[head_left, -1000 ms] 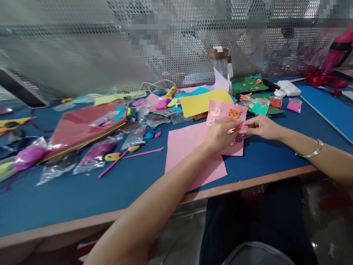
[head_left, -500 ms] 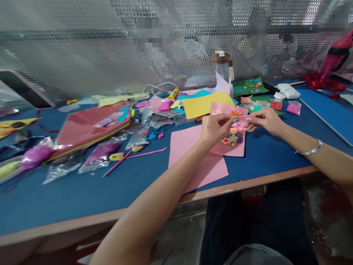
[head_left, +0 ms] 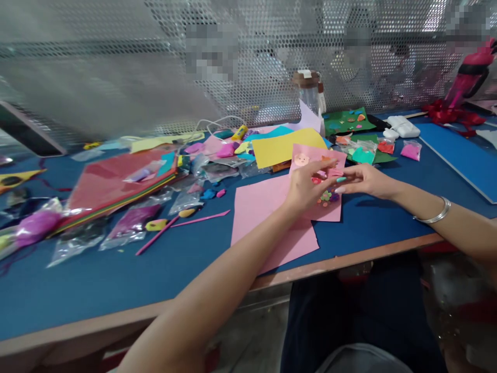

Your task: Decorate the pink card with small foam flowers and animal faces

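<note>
My left hand (head_left: 308,185) and my right hand (head_left: 363,180) meet over a small pink card (head_left: 301,155) with animal faces stuck on it. Both hands pinch the top of a small clear bag of coloured foam flowers (head_left: 328,197), which hangs just above the card. The card lies on a larger pink sheet (head_left: 264,212) on the blue table. A silver bangle (head_left: 437,213) sits on my right wrist.
A yellow sheet (head_left: 283,145) lies behind the card, and a red stack of paper in plastic (head_left: 116,181) lies to the left among several small bags. A clear bottle (head_left: 308,90) stands by the perforated screen (head_left: 252,62). The table's wooden edge (head_left: 349,257) runs just before my lap.
The bag of flowers was lifted clear of the card half a second ago and now sits lower again. My hands have shifted slightly left, fingers still pinched together.
</note>
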A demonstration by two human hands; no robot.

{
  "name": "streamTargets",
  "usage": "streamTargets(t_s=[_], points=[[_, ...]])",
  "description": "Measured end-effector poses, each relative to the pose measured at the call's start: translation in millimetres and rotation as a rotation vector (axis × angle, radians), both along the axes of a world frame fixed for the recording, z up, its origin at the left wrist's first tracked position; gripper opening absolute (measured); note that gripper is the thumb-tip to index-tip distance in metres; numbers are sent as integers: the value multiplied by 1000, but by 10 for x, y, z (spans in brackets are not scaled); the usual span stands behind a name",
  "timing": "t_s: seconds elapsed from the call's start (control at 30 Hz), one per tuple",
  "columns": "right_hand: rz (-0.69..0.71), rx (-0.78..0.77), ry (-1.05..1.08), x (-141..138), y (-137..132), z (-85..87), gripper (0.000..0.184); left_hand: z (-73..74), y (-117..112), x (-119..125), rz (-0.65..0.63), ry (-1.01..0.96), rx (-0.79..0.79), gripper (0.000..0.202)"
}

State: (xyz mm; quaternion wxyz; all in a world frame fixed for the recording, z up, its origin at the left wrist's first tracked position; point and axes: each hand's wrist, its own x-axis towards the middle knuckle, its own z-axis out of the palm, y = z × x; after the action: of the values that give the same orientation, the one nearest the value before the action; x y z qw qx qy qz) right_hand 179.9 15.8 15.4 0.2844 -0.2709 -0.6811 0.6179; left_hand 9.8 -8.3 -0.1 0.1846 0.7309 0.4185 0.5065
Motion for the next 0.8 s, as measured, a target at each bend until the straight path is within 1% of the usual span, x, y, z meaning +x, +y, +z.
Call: streamTargets(t_s=[0.07,0.13,0.17,0.3,0.37,0.5,0.63,0.7,0.8], points=[[17,29,-57,-21,-42,-10,29,7,-51,35,-49,0,-92,22],[14,5,-87,-26,-68,-5,24,33,-95,65,-81,-32,-153,22],[12,-5,-97,-23,-74,3,23,50,-109,78,-77,-43,-144,21],[-12,-17,-82,3,-56,35,22,82,-93,93,-6,-28,-18,23],[-26,-26,-59,9,-40,38,21,66,-53,76,14,-39,-27,24],[-45,-46,-51,13,-21,33,22,20,43,4,59,-123,-60,26],[-57,-85,-31,22,-3,31,18,20,107,-78,169,-203,-5,29],[-35,-96,11,24,6,34,23,28,121,-98,204,-269,13,33],[-12,-73,98,5,0,36,37,20,117,-79,169,-300,9,40]])
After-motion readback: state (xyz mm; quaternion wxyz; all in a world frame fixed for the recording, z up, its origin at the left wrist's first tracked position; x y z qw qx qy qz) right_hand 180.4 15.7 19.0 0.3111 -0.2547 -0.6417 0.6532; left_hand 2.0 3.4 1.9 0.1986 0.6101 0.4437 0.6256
